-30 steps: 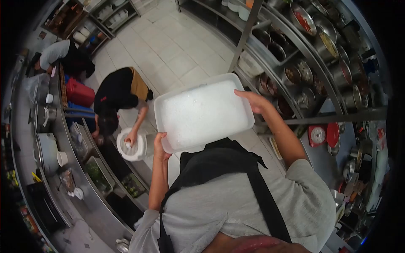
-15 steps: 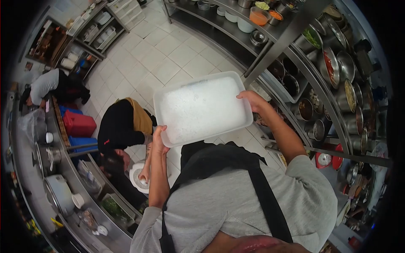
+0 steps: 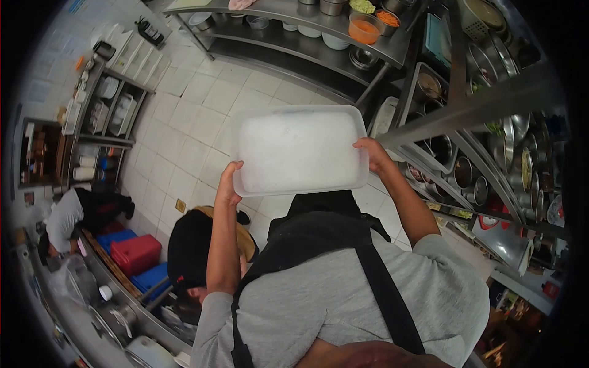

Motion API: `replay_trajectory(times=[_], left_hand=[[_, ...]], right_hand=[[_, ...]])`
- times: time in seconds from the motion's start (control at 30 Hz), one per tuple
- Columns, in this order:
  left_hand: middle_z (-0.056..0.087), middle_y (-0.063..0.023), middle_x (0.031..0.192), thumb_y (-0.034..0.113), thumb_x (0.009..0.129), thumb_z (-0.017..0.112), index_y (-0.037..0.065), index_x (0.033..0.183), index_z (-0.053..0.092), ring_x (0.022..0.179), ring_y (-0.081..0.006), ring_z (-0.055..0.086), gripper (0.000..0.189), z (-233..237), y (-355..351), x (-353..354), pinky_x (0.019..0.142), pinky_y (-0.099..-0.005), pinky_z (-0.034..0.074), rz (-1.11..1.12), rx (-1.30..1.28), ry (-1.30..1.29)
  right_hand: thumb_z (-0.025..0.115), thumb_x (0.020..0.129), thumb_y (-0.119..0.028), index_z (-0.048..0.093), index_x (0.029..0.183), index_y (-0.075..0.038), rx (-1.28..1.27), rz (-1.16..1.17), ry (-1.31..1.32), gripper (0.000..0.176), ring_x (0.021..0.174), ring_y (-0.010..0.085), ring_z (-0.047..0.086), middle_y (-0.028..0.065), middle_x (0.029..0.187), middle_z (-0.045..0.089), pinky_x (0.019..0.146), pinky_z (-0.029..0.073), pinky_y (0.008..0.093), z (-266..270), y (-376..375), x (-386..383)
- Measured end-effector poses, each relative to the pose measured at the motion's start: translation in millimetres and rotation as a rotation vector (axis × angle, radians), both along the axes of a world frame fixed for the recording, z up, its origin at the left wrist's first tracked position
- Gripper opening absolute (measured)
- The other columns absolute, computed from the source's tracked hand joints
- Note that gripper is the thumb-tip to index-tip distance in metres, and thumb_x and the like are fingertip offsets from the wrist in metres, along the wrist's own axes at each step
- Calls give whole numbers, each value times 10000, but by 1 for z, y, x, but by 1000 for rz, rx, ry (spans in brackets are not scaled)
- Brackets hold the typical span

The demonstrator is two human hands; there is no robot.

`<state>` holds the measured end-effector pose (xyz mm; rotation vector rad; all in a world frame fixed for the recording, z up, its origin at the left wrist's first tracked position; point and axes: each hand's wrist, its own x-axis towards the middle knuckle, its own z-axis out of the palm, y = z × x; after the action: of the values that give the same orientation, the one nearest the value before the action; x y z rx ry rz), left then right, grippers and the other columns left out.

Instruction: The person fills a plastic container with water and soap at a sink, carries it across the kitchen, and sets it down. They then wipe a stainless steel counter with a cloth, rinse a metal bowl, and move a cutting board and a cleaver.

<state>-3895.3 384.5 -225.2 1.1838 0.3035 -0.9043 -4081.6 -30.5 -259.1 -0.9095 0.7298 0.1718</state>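
Note:
A white, translucent plastic tub (image 3: pixel 300 190) is held level in front of my body, above the tiled floor. It contains a white, foamy-looking mass (image 3: pixel 300 150); what this is made of I cannot tell. My left hand (image 3: pixel 229 185) is closed on the tub's near left corner, thumb over the rim. On the right side, my right hand (image 3: pixel 374 154) grips the rim with its thumb on top. The fingers of both hands are mostly hidden under the tub. A black apron (image 3: pixel 313 227) lies below it, over my grey shirt.
Close by my left arm a person in black (image 3: pixel 196 248) crouches. Another person (image 3: pixel 67 214) bends at the far-left counter, near a red bin (image 3: pixel 136 253). Steel shelving (image 3: pixel 276 58) with bowls stands ahead. A rack post (image 3: pixel 466 101) and pans are to my right.
My view has turned, and the shelving ahead and the crouching person have shifted in it. The tub stays in both hands, now more level in view.

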Motion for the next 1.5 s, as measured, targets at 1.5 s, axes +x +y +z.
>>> replay_trajectory(times=[1.5], left_hand=[[498,-151,1375,721,763,761,74,1364,547,1273,-350,456,908,-93,-537,588,1073,-528,366,-1201,246,-2468]], right_hand=[[659,766,-180,504,1400,88,17,-1453,49,706,1174,337,623,179,1270,638,1022,515,431,-186,104,196]])
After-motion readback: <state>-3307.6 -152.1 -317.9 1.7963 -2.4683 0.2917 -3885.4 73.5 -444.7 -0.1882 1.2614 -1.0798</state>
